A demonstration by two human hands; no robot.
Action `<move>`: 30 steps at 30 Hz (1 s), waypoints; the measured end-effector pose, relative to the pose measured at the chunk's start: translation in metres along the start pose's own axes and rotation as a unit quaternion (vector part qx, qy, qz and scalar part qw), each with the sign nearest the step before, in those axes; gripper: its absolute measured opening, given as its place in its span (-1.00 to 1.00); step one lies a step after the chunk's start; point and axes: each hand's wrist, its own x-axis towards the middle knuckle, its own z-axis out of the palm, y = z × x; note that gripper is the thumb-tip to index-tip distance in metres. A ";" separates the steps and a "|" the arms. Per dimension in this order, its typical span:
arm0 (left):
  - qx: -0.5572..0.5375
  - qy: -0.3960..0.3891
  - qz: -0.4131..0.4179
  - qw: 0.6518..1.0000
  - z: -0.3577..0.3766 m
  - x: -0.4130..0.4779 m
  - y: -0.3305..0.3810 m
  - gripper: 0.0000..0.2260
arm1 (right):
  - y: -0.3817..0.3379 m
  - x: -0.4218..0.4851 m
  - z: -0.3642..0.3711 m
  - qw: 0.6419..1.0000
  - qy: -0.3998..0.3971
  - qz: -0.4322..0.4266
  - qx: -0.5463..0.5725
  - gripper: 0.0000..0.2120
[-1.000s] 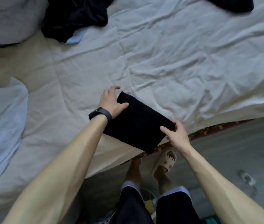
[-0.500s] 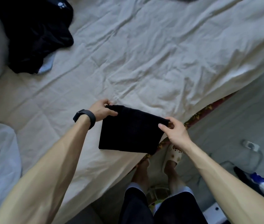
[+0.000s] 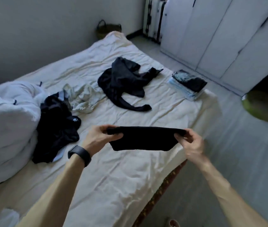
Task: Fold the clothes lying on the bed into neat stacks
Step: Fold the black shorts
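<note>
I hold the folded black garment level above the bed, left hand grip clamped on its left end, right hand grip clamped on its right end; a loose dark garment lies mid-bed beyond, a folded stack at the far right corner.

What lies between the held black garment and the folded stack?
Head view: only bare sheet between the garment and the stack.
</note>
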 end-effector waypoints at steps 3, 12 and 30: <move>-0.053 0.004 0.087 0.995 0.013 -0.004 0.108 -0.86 | -0.077 0.010 -0.063 0.995 0.051 -0.074 0.037 -0.81; 0.036 0.019 0.268 0.963 0.108 0.006 0.294 -0.96 | -0.152 0.050 -0.236 0.963 0.162 -0.209 0.058 -0.92; -0.075 0.058 0.314 0.945 0.366 0.102 0.436 -0.85 | -0.122 0.197 -0.487 0.952 0.222 -0.212 0.011 -0.93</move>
